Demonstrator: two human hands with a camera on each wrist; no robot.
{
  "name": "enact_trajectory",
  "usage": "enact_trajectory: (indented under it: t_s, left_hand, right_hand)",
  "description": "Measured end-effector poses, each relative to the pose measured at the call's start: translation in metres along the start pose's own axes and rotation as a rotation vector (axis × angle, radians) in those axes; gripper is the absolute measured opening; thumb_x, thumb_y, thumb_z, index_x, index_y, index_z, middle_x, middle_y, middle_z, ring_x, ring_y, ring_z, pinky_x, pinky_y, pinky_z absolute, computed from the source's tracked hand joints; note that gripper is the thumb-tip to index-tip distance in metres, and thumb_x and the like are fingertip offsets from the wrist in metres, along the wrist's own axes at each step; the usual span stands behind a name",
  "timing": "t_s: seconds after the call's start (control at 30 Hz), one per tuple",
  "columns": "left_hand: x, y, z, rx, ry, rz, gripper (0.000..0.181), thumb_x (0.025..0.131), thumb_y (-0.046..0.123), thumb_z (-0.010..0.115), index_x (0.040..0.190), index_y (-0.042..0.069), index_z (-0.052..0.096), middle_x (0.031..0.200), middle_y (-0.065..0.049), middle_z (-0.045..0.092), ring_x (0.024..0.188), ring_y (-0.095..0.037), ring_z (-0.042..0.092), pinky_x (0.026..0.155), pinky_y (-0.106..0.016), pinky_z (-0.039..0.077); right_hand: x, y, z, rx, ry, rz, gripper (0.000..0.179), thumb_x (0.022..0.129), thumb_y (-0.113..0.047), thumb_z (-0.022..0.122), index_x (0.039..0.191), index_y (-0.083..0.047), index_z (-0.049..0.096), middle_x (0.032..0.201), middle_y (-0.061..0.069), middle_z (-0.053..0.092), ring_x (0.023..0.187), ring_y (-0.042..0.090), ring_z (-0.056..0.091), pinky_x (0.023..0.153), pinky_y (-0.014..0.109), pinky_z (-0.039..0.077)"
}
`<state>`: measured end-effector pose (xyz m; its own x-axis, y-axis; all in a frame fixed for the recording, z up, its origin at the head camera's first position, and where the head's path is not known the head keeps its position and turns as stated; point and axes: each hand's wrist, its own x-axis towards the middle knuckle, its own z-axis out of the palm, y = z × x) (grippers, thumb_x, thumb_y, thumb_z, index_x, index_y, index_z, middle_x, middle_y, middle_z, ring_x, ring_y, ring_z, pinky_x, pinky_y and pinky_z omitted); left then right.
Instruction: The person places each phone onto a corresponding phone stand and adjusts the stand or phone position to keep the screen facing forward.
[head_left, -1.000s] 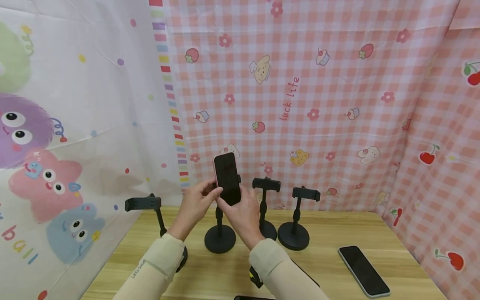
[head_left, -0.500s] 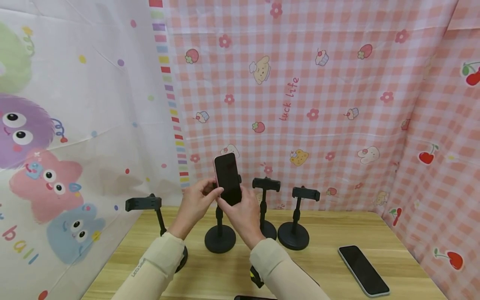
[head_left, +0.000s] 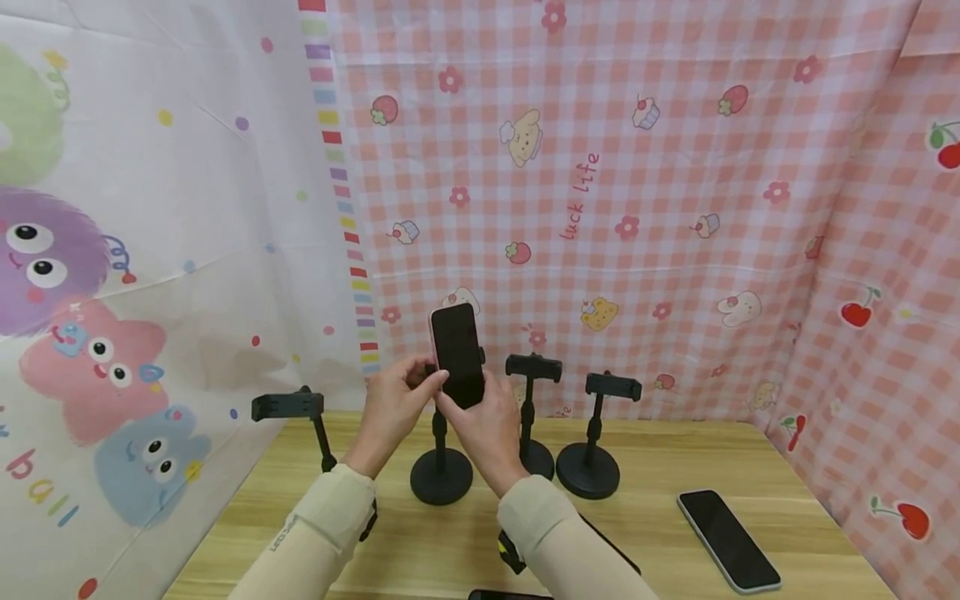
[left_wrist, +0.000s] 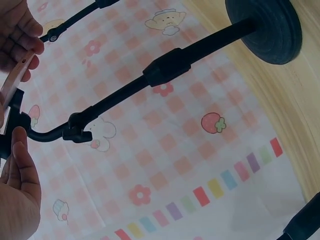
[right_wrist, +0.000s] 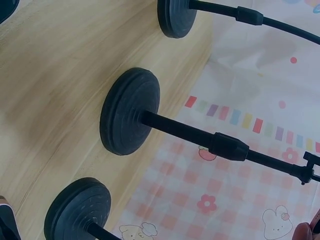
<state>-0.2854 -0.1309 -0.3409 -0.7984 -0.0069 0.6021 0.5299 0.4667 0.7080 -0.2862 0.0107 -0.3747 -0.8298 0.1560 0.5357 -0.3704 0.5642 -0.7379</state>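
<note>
A smartphone (head_left: 457,354) with a pink edge and dark screen stands nearly upright at the head of a black phone stand (head_left: 441,477). My right hand (head_left: 486,425) grips the phone's lower right part, its thumb near the bottom of the screen. On the left side, my left hand (head_left: 396,408) has its thumb at the phone's edge and its fingers around the clamp, partly hidden. The left wrist view shows the phone's pink edge (left_wrist: 17,75) against the clamp (left_wrist: 17,122), with left-hand fingers (left_wrist: 22,165) pinching the clamp.
More black phone stands rise nearby: one at left (head_left: 288,407) and two at right, including the rightmost stand (head_left: 587,471). A white-edged phone (head_left: 727,540) lies at the table's right. Another phone (head_left: 510,595) shows at the front edge. Patterned cloth (head_left: 637,167) hangs behind.
The phone has shifted slightly right and stands a little more upright. My left forearm has moved slightly right, while my right hand stays almost in place.
</note>
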Motion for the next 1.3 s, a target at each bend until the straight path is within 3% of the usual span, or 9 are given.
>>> enact_trajectory:
  t_s: [0.27, 0.57, 0.9, 1.03, 1.3]
  left_hand:
    - [0.001, 0.000, 0.005, 0.025, 0.051, 0.008, 0.025, 0.090, 0.023, 0.076, 0.109, 0.007, 0.072, 0.078, -0.001, 0.069, 0.069, -0.014, 0.065, 0.065, -0.031, 0.054]
    - [0.001, 0.003, 0.005, 0.019, 0.054, -0.037, 0.044, 0.090, 0.022, 0.075, 0.123, 0.004, 0.053, 0.090, -0.007, 0.072, 0.076, -0.017, 0.068, 0.069, -0.039, 0.057]
    - [0.002, 0.005, 0.005, 0.005, 0.054, -0.068, 0.037, 0.092, 0.018, 0.074, 0.118, 0.004, 0.053, 0.087, -0.010, 0.070, 0.072, -0.019, 0.065, 0.063, -0.034, 0.054]
    - [0.003, 0.006, 0.003, -0.003, 0.037, -0.052, 0.036, 0.094, 0.015, 0.071, 0.120, 0.000, 0.052, 0.089, -0.013, 0.069, 0.073, -0.022, 0.064, 0.063, -0.034, 0.054]
    - [0.002, 0.006, 0.002, -0.003, 0.023, -0.048, 0.031, 0.094, 0.013, 0.069, 0.115, 0.004, 0.049, 0.092, -0.015, 0.067, 0.077, -0.024, 0.063, 0.067, -0.037, 0.057]
  right_hand:
    - [0.000, 0.000, 0.005, 0.006, 0.012, 0.061, 0.071, 0.078, -0.064, 0.074, 0.122, -0.009, 0.063, 0.102, 0.006, 0.054, 0.086, 0.022, 0.054, 0.074, 0.041, 0.047]
    - [-0.001, -0.003, 0.003, -0.011, 0.019, 0.060, 0.073, 0.077, -0.064, 0.074, 0.124, -0.009, 0.063, 0.102, 0.006, 0.053, 0.085, 0.022, 0.052, 0.071, 0.040, 0.046]
    - [-0.001, -0.004, 0.008, 0.011, 0.052, 0.035, 0.059, 0.078, -0.055, 0.079, 0.115, -0.011, 0.065, 0.098, 0.005, 0.052, 0.081, 0.021, 0.050, 0.068, 0.037, 0.045]
    - [-0.002, -0.005, 0.010, 0.017, 0.050, 0.046, 0.064, 0.077, -0.055, 0.080, 0.119, -0.010, 0.063, 0.100, 0.005, 0.052, 0.083, 0.021, 0.052, 0.069, 0.037, 0.047]
    - [-0.004, -0.005, 0.010, 0.009, 0.022, 0.066, 0.075, 0.075, -0.059, 0.080, 0.126, -0.008, 0.060, 0.106, 0.007, 0.053, 0.090, 0.023, 0.054, 0.075, 0.039, 0.050]
